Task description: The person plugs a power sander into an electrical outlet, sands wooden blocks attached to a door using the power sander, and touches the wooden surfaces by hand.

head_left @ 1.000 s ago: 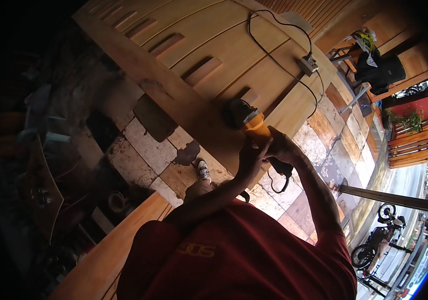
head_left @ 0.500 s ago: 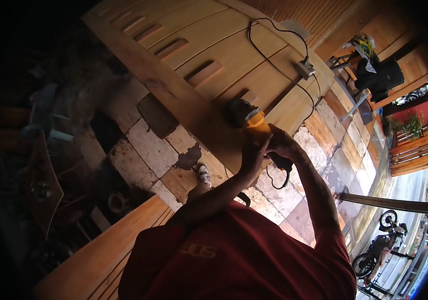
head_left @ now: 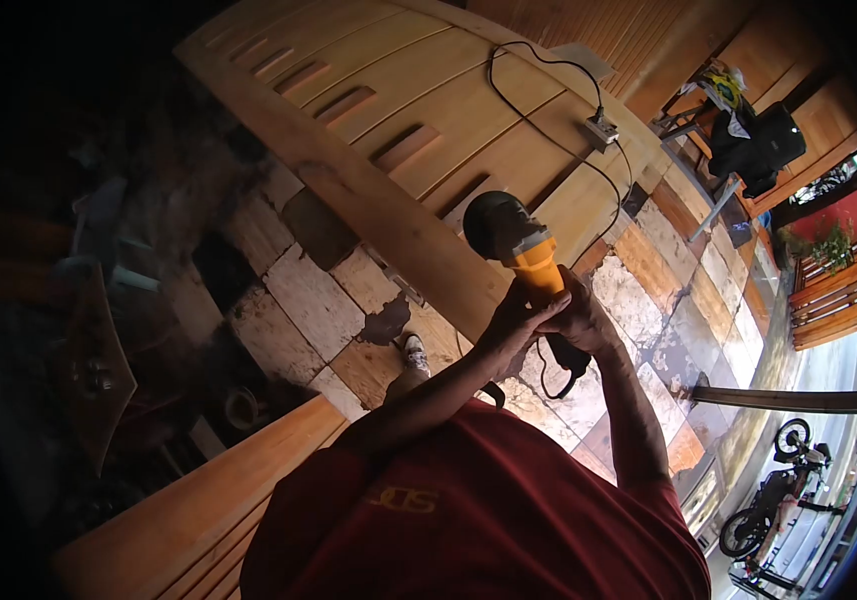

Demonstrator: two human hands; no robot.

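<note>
Centrally, a yellow-and-black power tool (head_left: 539, 266) is held in front of a dark red shirt (head_left: 489, 500), near the edge of a large wooden panel (head_left: 469, 90). Its round black head (head_left: 495, 222) points away from the body, toward the upper left of the view, and overlaps the panel's edge; whether the two touch cannot be told from this angle. The left hand (head_left: 521, 316) is closed about the yellow body from the left, with its fingers curled in on it. The right hand (head_left: 585, 314) grips the same part from the right, its fingers likewise drawn in, and the two hands meet (the separate fingertips are lost in shadow). The tool's black rear end (head_left: 567, 352) projects below the hands, beside a loop of dark cable (head_left: 555, 388).

On the panel, long dark lines run lengthwise beside a row of short oblong features (raised strips or slots, hard to distinguish). A black cord (head_left: 529, 113) curves across it to a socket block (head_left: 602, 133) near the far edge. Below lie worn floor tiles (head_left: 301, 300), with one patterned shoe (head_left: 415, 352) upon them. A motorcycle (head_left: 771, 496) stands at lower right, well apart.
</note>
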